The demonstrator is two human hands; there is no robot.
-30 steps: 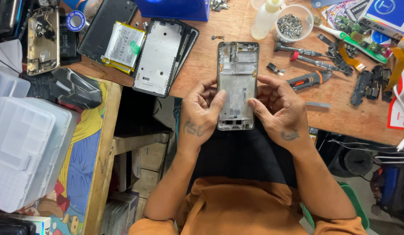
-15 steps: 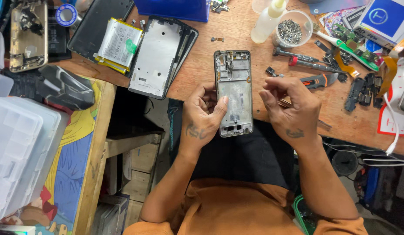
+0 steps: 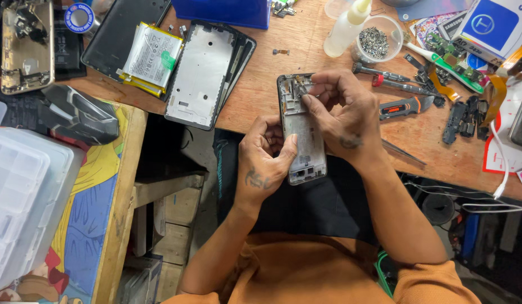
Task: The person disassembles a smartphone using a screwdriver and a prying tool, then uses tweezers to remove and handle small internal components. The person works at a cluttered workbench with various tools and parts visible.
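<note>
So you've got the opened phone (image 3: 302,128) sitting at the near edge of the wooden bench (image 3: 261,84), its lower end hanging out over your lap. Your left hand (image 3: 265,156) is wrapped around the phone's left side, thumb pressed across the middle of it, so that's a proper grip. Your right hand (image 3: 342,110) is curled over the phone's top right corner with the fingertips (image 3: 307,98) pinched together right at the upper innards; can't tell if there's a tiny part between them or not, too small to see. Left of the phone lies a silver phone frame (image 3: 202,73), and further left of that a battery (image 3: 150,56) resting on a dark back cover. Right of the phone there's an orange-and-grey utility knife (image 3: 404,106), with a couple of screwdrivers (image 3: 379,72) just above it. Up beyond the phone's top right you've got a clear cup of screws (image 3: 376,39) and a small squeeze bottle (image 3: 345,28) touching it.
</note>
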